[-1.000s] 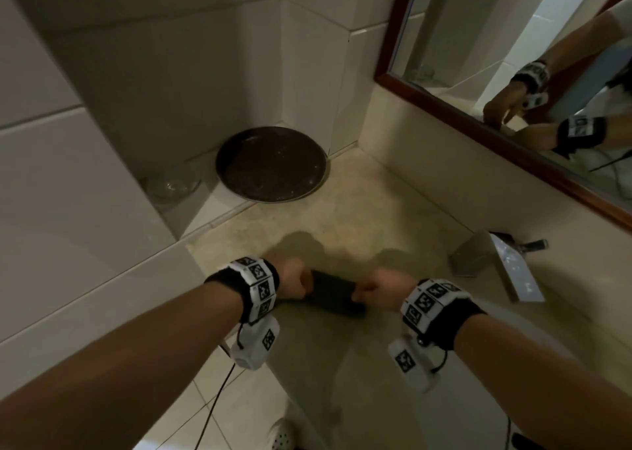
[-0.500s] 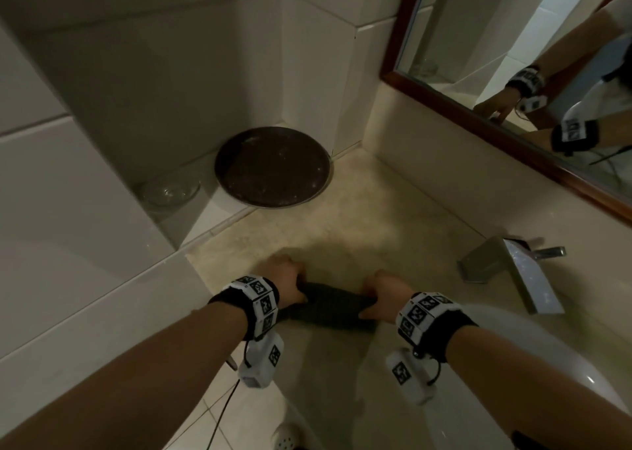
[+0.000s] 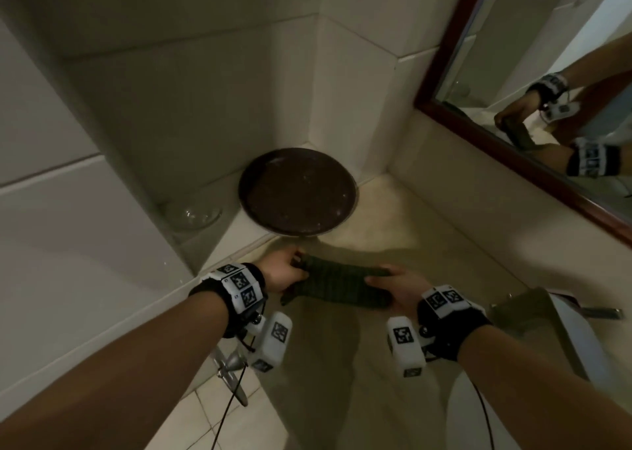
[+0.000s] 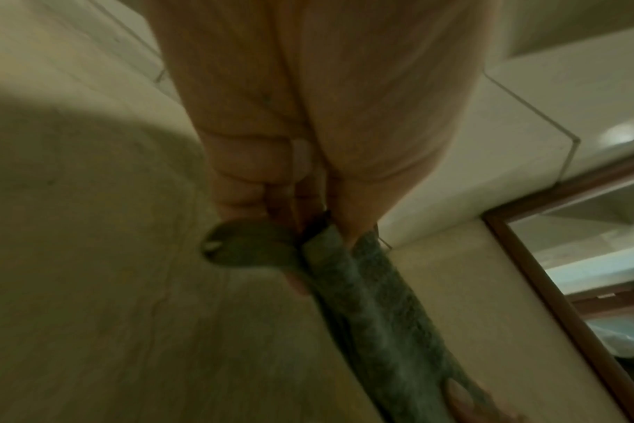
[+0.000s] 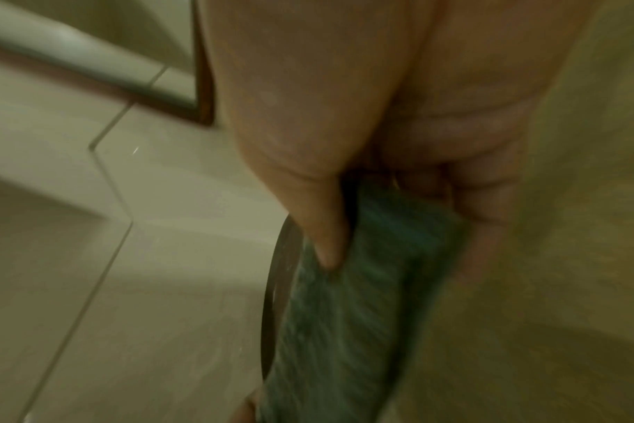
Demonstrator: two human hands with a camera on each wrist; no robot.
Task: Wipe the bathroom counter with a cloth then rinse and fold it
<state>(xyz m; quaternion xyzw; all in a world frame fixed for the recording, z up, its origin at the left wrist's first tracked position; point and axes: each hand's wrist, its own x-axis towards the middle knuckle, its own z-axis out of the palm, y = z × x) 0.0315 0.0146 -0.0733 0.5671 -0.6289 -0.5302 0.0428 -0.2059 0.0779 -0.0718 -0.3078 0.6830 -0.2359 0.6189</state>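
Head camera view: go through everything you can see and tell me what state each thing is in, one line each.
Green cloth: folded into a strip, held at both ends over the counter.
Left hand: grips the cloth's left end.
Right hand: grips the cloth's right end.
Dark round tray: lying flat in the corner, nothing on it.
Faucet: no water seen running.

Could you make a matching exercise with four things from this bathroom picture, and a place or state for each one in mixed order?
Things:
1. cloth
2. dark round tray
3. faucet
4. mirror

Places or states:
a. on the wall, with a dark wooden frame
b. on the raised ledge in the corner
c. held at its two ends by both hands
d. at the right, by the basin

Pairs: 1-c, 2-b, 3-d, 4-a
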